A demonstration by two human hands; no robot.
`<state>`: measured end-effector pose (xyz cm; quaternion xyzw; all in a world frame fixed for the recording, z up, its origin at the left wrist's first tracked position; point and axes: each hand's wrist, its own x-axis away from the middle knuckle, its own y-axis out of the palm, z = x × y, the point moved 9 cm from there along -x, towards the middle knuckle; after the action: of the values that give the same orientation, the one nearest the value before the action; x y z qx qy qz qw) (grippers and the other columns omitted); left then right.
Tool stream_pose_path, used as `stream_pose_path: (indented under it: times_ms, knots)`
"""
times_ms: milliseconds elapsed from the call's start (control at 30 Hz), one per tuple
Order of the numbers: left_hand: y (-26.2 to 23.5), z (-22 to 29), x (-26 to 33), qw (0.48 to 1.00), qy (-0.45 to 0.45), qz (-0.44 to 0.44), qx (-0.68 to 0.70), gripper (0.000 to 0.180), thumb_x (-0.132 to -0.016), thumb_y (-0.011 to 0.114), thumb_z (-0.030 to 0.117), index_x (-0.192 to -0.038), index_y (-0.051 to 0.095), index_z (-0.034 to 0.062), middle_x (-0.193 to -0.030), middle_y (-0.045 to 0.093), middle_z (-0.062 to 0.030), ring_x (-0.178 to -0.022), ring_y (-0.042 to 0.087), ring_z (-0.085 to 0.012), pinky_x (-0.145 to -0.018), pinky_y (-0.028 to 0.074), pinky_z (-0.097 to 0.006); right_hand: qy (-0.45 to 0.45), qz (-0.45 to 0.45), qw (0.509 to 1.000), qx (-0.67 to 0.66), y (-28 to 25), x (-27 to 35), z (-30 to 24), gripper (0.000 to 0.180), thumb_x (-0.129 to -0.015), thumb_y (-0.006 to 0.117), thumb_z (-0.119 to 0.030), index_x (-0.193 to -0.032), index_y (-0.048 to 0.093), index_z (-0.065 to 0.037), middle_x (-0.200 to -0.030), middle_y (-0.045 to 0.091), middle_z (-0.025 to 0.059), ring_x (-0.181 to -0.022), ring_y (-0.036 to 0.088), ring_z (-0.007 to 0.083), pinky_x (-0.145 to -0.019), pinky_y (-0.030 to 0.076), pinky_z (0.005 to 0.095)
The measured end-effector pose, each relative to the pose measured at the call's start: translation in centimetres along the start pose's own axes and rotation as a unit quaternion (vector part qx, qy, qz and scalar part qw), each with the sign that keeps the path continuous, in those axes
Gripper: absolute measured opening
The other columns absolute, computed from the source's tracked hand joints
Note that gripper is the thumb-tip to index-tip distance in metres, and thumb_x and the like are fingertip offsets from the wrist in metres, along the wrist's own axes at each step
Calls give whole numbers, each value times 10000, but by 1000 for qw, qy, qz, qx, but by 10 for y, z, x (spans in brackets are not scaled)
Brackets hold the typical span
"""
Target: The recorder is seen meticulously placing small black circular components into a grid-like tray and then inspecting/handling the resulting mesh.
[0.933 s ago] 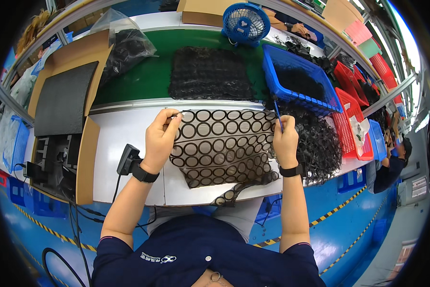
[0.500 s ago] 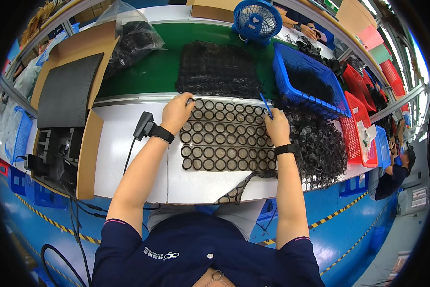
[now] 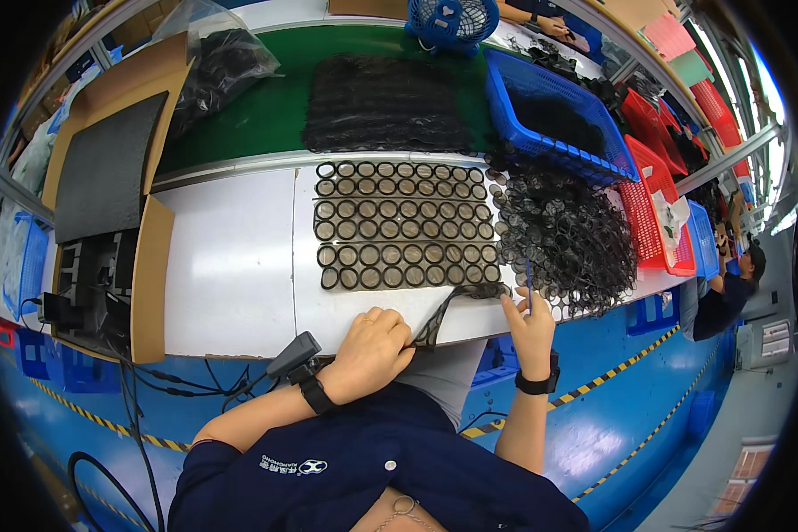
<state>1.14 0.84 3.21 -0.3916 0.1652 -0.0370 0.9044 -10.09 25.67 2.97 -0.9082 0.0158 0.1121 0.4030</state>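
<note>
Pinching blue tool (image 3: 529,273), right fingers (image 3: 511,307); left fingers (image 3: 392,325) curled, tips hidden, cannot tell hold.

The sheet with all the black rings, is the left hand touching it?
No, bare white table shows between the left hand and the near edge of the sheet.

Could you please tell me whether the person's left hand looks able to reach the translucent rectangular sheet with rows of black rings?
Probably yes: the left hand is near the front edge of the white tabletop, just short of the sheet, and only flat tabletop shows between them.
</note>
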Motion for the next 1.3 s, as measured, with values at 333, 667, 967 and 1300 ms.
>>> stream_pose_path:
  times_ms: [333, 667, 967, 1300]
  knots:
    - [-5, -65, 21, 823, -253, -30, 507, 210, -1017, 620, 87, -1195, 516, 46, -965, 680, -61, -878, 635, -107, -757, 504, -261, 231, -38, 868, -438, 21, -3, 25, 107, -974, 669, -125, -981, 592, -52, -601, 425, -70, -416, 304, 16, -394, 222, 219]
    - [-59, -79, 33, 854, -308, -69, 413, 254, -957, 706, 96, -1185, 617, 29, -898, 628, 10, -768, 563, -58, -691, 450, -231, 135, 42, 934, -327, 3, -15, 16, 106, -999, 646, -118, -1016, 586, -33, -684, 530, -34, -454, 351, 20, -405, 258, 224]
    - [-105, -68, 24, 970, -93, 96, 203, 137, -858, 746, 13, -980, 685, 27, -986, 683, -71, -935, 645, -192, -848, 497, -299, 150, 34, 845, -512, 9, -21, 19, 123, -1016, 630, -94, -1096, 584, -12, -839, 628, 26, -460, 333, 21, -398, 271, 204]
    - [-128, -33, 28, 987, 85, 131, -32, 222, -758, 736, -68, -929, 696, 68, -1034, 716, -66, -1080, 666, -294, -950, 509, -428, 106, -72, 909, -396, -3, -16, 23, 94, -968, 685, -42, -1053, 693, -2, -938, 687, 36, -513, 436, 9, -441, 291, 185]
